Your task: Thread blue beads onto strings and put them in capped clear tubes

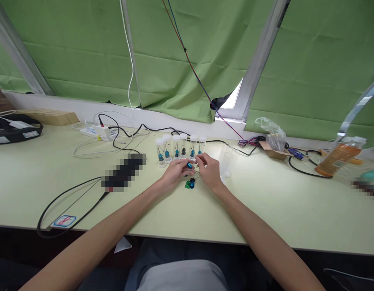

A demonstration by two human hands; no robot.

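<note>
My left hand [175, 171] is closed on a small shiny blue piece [189, 165], which shows between the fingertips. Close beside it, my right hand [209, 169] is pinched on a thin strand at the blue piece; its exact kind is too small to tell. On the table just below both hands lie a round blue piece [192, 184] and a green piece [187, 184], with something dark by them. Behind my hands stands a row of several clear tubes with white caps [176, 147], holding blue or dark pieces with thin stems. Clear plastic tubes [227, 163] lie right of my right hand.
A black cable [68, 184] loops across the table's left side to a blurred dark device [123, 171]. At the back are a power strip [98, 131] and a cardboard box [47, 116]. Rightward are a small open box [273, 151] and an orange bottle [338, 157].
</note>
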